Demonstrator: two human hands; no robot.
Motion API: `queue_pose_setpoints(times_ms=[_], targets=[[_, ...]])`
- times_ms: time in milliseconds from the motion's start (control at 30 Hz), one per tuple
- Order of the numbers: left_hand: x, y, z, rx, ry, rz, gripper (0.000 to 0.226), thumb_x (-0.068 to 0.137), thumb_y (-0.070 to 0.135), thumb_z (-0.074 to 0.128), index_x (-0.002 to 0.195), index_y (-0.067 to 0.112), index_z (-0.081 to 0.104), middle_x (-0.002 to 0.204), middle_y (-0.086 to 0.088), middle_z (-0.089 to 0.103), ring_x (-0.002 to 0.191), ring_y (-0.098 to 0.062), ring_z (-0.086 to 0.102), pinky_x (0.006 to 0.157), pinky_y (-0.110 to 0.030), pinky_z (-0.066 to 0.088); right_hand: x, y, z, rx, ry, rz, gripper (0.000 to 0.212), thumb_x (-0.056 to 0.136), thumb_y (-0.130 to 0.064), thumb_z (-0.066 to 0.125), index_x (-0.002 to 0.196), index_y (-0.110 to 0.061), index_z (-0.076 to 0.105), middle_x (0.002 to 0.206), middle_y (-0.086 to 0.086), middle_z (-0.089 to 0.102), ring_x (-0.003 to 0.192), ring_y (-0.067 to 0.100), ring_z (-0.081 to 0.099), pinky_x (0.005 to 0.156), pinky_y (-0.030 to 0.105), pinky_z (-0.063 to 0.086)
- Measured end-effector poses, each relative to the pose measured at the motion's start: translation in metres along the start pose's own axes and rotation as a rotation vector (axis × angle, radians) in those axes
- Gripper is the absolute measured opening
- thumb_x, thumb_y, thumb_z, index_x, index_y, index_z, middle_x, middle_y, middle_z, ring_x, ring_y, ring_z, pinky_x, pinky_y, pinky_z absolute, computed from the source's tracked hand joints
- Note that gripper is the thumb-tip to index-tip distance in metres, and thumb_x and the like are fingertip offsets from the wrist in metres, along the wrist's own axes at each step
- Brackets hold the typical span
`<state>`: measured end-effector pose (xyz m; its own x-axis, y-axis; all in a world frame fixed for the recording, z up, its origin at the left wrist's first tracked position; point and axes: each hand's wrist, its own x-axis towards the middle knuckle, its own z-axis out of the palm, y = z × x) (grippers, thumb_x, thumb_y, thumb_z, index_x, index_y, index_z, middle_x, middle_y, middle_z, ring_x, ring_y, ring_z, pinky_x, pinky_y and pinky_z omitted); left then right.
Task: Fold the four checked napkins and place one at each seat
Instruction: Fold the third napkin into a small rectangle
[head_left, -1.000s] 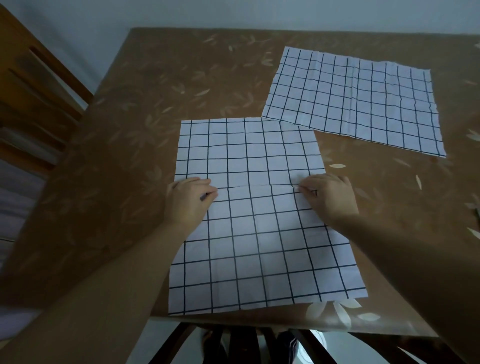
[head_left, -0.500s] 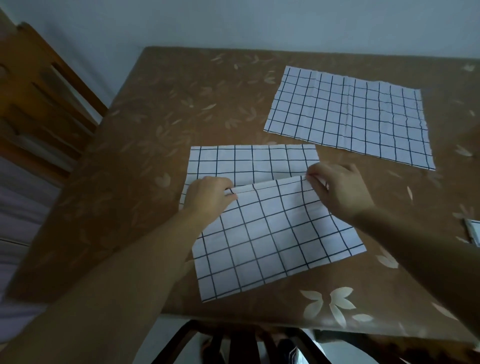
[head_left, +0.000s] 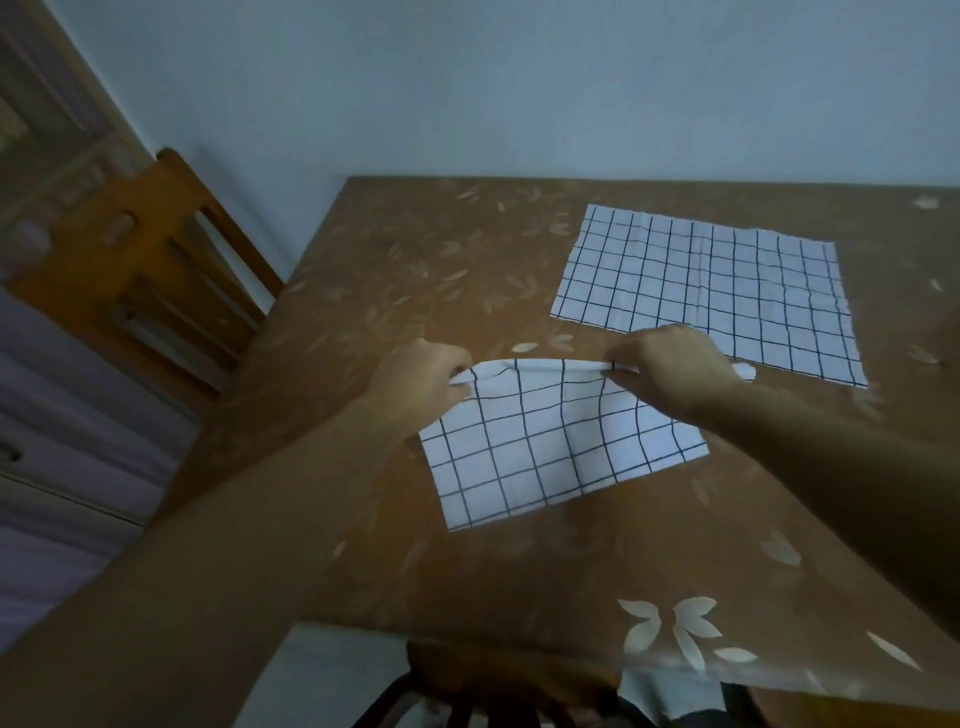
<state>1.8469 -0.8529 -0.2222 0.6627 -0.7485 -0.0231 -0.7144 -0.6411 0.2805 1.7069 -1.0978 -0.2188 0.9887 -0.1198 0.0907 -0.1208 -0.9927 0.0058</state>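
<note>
A white napkin with a dark check (head_left: 550, 447) lies folded over on the brown table (head_left: 395, 270), its far edge raised a little. My left hand (head_left: 421, 379) pinches that edge at its left end. My right hand (head_left: 670, 371) pinches the same edge near its right end; a small tip of cloth shows beyond the hand. A second checked napkin (head_left: 711, 291) lies flat and unfolded further back on the right, just behind my right hand. No other napkins are in view.
The table stands against a pale wall at the back. A wooden chair (head_left: 150, 260) is at the table's left side. Another dark chair back (head_left: 467, 696) shows under the near edge. The tablecloth has a leaf pattern.
Both hands carried the napkin's near edge away from me over its far half, so the napkin now lies doubled. The camera view tilted up, showing more wall.
</note>
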Motion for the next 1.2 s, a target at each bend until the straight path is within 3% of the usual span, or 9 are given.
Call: queue_pose_setpoints(times_ms=[200, 400, 633, 767, 800, 833, 1000, 1067, 1200], targets=[[-0.006, 0.005, -0.039, -0.252, 0.034, 0.023, 0.018, 0.087, 0.034, 0.07, 0.079, 0.019, 0.077, 0.063, 0.006, 0.065, 0.056, -0.006, 0.054, 0.052, -0.028, 0.036, 0.004, -0.009, -0.032, 0.013, -0.027, -0.006, 0.038, 0.088, -0.052, 0.058, 0.117, -0.028, 0.056, 0.107, -0.006, 0.068, 0.094, 0.02, 0.063, 0.077, 0.03, 0.039], [-0.015, 0.013, -0.067, -0.317, 0.0, 0.003, 0.013, 0.08, 0.038, 0.075, 0.084, 0.026, 0.079, 0.082, 0.003, 0.075, 0.075, -0.013, 0.067, 0.074, -0.039, 0.056, 0.014, -0.04, -0.045, 0.041, -0.038, -0.07, 0.022, 0.095, -0.042, 0.051, 0.095, -0.023, 0.062, 0.087, 0.001, 0.069, 0.085, 0.026, 0.062, 0.068, 0.033, 0.048], [-0.033, 0.014, -0.09, -0.619, 0.049, -0.083, 0.011, 0.083, 0.028, 0.075, 0.078, 0.018, 0.076, 0.078, -0.01, 0.072, 0.065, -0.011, 0.063, 0.053, -0.015, 0.044, 0.005, -0.039, -0.061, 0.05, -0.136, -0.098, 0.032, 0.097, -0.046, 0.045, 0.105, -0.022, 0.065, 0.09, -0.005, 0.067, 0.081, 0.017, 0.055, 0.067, 0.031, 0.045], [-0.033, 0.028, -0.096, -0.694, 0.013, -0.078, 0.013, 0.085, 0.035, 0.071, 0.086, 0.024, 0.077, 0.077, -0.007, 0.073, 0.053, -0.005, 0.054, 0.056, -0.02, 0.044, 0.011, -0.065, -0.068, 0.44, -0.138, 0.014, 0.032, 0.079, -0.049, 0.071, 0.101, -0.027, 0.064, 0.094, -0.013, 0.065, 0.091, 0.013, 0.061, 0.075, 0.031, 0.05], [-0.032, 0.03, -0.098, -0.701, 0.012, -0.089, 0.016, 0.086, 0.036, 0.07, 0.079, 0.023, 0.075, 0.093, 0.008, 0.041, 0.042, -0.004, 0.041, 0.048, -0.018, 0.037, 0.015, -0.07, -0.071, 0.531, -0.142, 0.052, 0.027, 0.078, -0.045, 0.073, 0.093, -0.024, 0.066, 0.089, -0.008, 0.068, 0.087, 0.015, 0.063, 0.072, 0.032, 0.05], [-0.03, 0.029, -0.1, -0.695, 0.03, -0.104, 0.027, 0.087, 0.038, 0.069, 0.069, 0.017, 0.069, 0.052, 0.014, 0.028, 0.037, -0.006, 0.031, 0.042, -0.018, 0.03, 0.018, -0.074, -0.075, 0.589, -0.159, 0.074, 0.024, 0.078, -0.042, 0.075, 0.086, -0.02, 0.069, 0.083, -0.002, 0.07, 0.082, 0.017, 0.065, 0.071, 0.033, 0.05], [-0.035, 0.006, -0.116, -0.634, -0.02, -0.164, 0.024, 0.071, 0.039, 0.081, 0.079, 0.017, 0.075, 0.07, 0.007, 0.073, 0.062, -0.005, 0.068, 0.059, -0.02, 0.054, 0.018, -0.062, -0.099, 0.818, -0.213, 0.088, 0.035, 0.081, -0.035, 0.074, 0.067, -0.005, 0.064, 0.061, 0.011, 0.056, 0.058, 0.02, 0.049, 0.059, 0.033, 0.041], [-0.037, -0.01, -0.117, -0.581, -0.132, -0.184, 0.018, 0.069, 0.033, 0.085, 0.079, 0.022, 0.075, 0.076, 0.006, 0.075, 0.073, -0.011, 0.072, 0.071, -0.03, 0.058, 0.015, -0.052, -0.105, 0.919, -0.23, 0.118, 0.039, 0.086, -0.033, 0.07, 0.062, -0.007, 0.054, 0.058, 0.007, 0.04, 0.054, 0.015, 0.038, 0.055, 0.027, 0.032], [-0.042, -0.023, -0.111, -0.511, -0.177, -0.235, 0.03, 0.074, 0.034, 0.082, 0.067, 0.009, 0.066, 0.053, 0.01, 0.057, 0.052, -0.007, 0.054, 0.055, -0.024, 0.042, 0.008, -0.037, -0.104, 1.127, -0.332, 0.195, 0.042, 0.093, -0.028, 0.06, 0.058, -0.012, 0.043, 0.053, 0.002, 0.038, 0.046, 0.011, 0.035, 0.052, 0.025, 0.031]])
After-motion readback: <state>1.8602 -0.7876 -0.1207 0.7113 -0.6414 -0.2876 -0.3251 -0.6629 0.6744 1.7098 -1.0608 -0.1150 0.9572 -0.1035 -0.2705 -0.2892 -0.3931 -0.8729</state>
